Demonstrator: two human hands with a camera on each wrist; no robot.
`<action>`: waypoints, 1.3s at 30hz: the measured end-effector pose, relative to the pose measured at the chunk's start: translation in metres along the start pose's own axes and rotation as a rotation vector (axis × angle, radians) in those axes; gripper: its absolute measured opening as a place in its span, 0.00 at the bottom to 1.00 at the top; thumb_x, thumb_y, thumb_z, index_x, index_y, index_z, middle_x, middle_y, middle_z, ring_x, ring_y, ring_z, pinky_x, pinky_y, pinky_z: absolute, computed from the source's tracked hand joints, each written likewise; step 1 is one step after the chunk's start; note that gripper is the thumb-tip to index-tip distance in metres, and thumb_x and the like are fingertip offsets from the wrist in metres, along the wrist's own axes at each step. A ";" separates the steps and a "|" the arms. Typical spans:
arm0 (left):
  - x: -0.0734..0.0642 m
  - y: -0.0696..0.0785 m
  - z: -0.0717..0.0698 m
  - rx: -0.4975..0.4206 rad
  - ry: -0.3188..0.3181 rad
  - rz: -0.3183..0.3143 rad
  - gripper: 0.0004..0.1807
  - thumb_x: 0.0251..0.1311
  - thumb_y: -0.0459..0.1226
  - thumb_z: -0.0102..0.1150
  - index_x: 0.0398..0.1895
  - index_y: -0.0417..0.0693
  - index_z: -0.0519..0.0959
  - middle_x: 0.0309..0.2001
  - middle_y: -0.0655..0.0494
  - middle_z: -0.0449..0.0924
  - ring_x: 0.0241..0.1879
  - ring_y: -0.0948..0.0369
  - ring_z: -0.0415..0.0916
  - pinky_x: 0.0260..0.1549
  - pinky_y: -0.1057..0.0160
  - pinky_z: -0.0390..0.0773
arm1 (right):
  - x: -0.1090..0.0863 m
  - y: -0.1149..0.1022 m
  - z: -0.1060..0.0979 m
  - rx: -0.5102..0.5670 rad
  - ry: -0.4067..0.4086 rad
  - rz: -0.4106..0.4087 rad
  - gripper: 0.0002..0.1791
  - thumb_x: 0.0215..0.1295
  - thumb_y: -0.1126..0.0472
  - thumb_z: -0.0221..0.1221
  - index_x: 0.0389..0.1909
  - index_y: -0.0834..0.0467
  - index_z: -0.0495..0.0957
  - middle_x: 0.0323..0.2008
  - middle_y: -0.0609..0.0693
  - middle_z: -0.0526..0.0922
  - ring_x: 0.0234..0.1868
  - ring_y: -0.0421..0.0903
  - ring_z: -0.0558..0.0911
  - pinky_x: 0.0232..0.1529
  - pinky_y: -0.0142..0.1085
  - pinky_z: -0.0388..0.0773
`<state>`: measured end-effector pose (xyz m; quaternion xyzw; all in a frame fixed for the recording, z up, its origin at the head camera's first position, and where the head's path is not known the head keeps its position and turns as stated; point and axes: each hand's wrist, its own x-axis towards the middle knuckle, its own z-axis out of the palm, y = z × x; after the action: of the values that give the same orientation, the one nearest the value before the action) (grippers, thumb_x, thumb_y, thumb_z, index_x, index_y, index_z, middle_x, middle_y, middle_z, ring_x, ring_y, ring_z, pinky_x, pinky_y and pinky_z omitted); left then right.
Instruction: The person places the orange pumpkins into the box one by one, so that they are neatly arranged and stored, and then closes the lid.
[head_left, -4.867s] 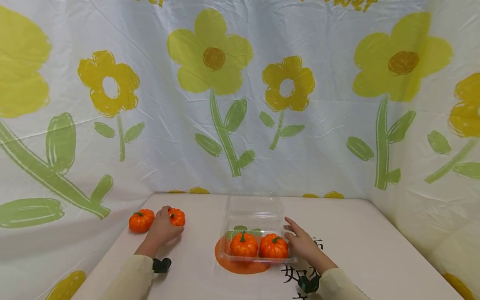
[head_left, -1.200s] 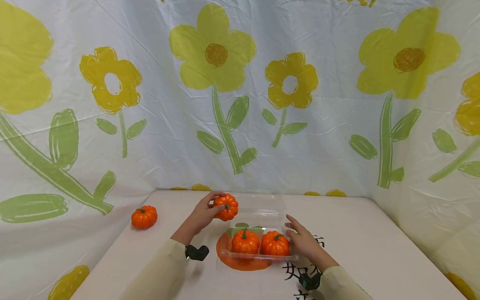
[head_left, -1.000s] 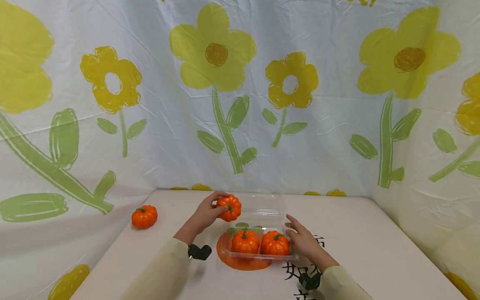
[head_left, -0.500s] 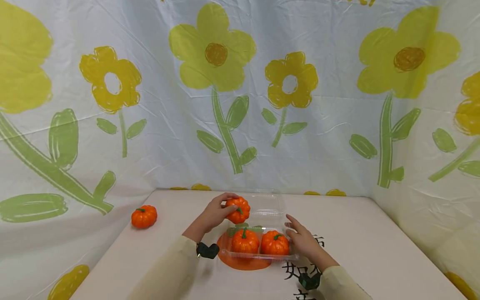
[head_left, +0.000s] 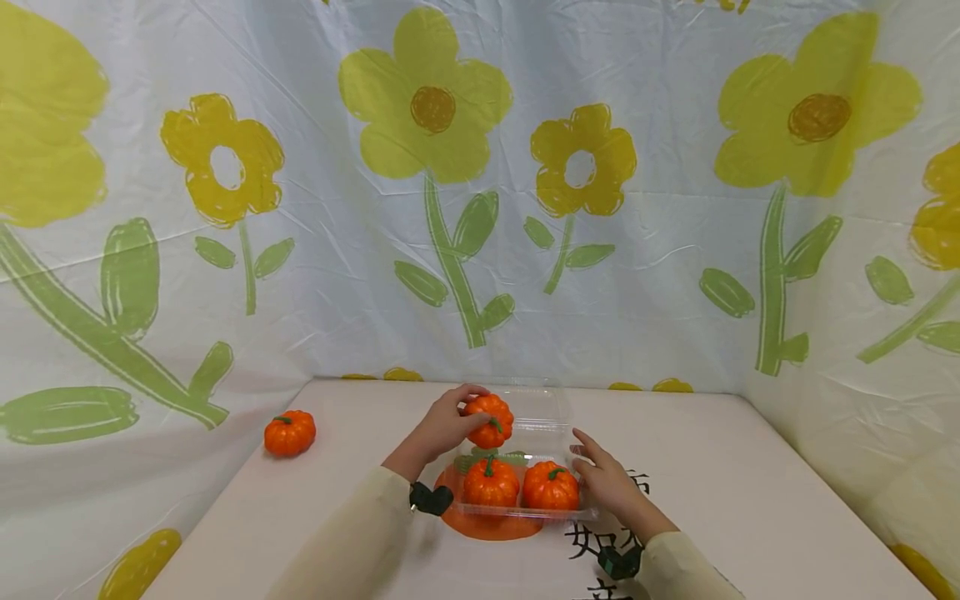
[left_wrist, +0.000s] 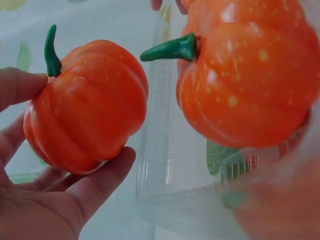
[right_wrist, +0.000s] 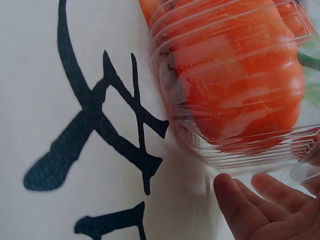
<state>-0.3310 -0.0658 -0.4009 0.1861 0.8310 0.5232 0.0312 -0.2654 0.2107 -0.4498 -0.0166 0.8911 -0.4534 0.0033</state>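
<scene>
Pumpkin [head_left: 492, 419] rightward (between left fingers [left_wrist: 21, 87]).

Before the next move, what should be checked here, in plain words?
1. Left hand has the held pumpkin: ok, fingers and thumb grip it.
2. Lid of the clear container open: ok, folded back.
3. Room behind the two boxed pumpkins: ok, seems free.
4. Right hand steadying the container: cannot tell; close beside it, contact unclear.
5. No loose pumpkin on the table: not ok, one sits far left.
</scene>
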 end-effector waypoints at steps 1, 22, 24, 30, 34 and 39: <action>0.001 0.000 0.001 0.003 0.000 -0.002 0.20 0.61 0.44 0.61 0.57 0.56 0.74 0.58 0.46 0.73 0.44 0.54 0.77 0.42 0.58 0.84 | 0.000 0.000 0.000 0.001 -0.001 -0.001 0.32 0.72 0.59 0.47 0.75 0.54 0.53 0.67 0.64 0.68 0.59 0.62 0.75 0.57 0.59 0.74; 0.015 0.011 0.028 0.074 -0.051 0.010 0.17 0.56 0.44 0.66 0.46 0.58 0.74 0.52 0.52 0.76 0.44 0.55 0.76 0.38 0.59 0.83 | 0.002 0.003 -0.001 0.004 -0.009 0.007 0.32 0.72 0.59 0.47 0.75 0.54 0.53 0.67 0.64 0.68 0.55 0.57 0.78 0.57 0.59 0.74; 0.015 0.012 0.031 0.091 -0.047 0.016 0.16 0.56 0.45 0.66 0.46 0.58 0.74 0.52 0.52 0.77 0.44 0.56 0.76 0.39 0.60 0.83 | 0.003 0.003 0.000 0.011 -0.008 0.012 0.32 0.72 0.59 0.47 0.75 0.54 0.53 0.67 0.64 0.68 0.54 0.55 0.78 0.57 0.58 0.74; 0.016 0.015 0.036 0.137 -0.034 0.034 0.16 0.56 0.46 0.66 0.46 0.57 0.75 0.51 0.53 0.78 0.44 0.57 0.76 0.38 0.61 0.81 | 0.004 0.004 0.000 0.013 -0.007 0.001 0.31 0.72 0.59 0.46 0.75 0.54 0.53 0.67 0.64 0.68 0.59 0.61 0.76 0.58 0.58 0.74; 0.017 0.016 0.038 0.126 -0.043 0.028 0.16 0.57 0.46 0.66 0.47 0.57 0.75 0.51 0.53 0.78 0.44 0.57 0.75 0.41 0.60 0.82 | 0.005 0.003 0.001 0.011 -0.004 0.001 0.31 0.72 0.58 0.47 0.75 0.53 0.53 0.67 0.64 0.68 0.57 0.59 0.77 0.58 0.58 0.73; 0.019 0.019 0.042 0.140 -0.053 0.012 0.16 0.59 0.44 0.64 0.49 0.59 0.73 0.52 0.52 0.77 0.45 0.57 0.76 0.46 0.57 0.82 | 0.005 0.004 0.001 0.009 -0.002 0.011 0.32 0.72 0.58 0.47 0.75 0.53 0.53 0.67 0.64 0.68 0.56 0.58 0.77 0.58 0.59 0.73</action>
<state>-0.3330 -0.0161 -0.4005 0.2067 0.8634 0.4588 0.0370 -0.2701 0.2117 -0.4534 -0.0121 0.8893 -0.4572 0.0068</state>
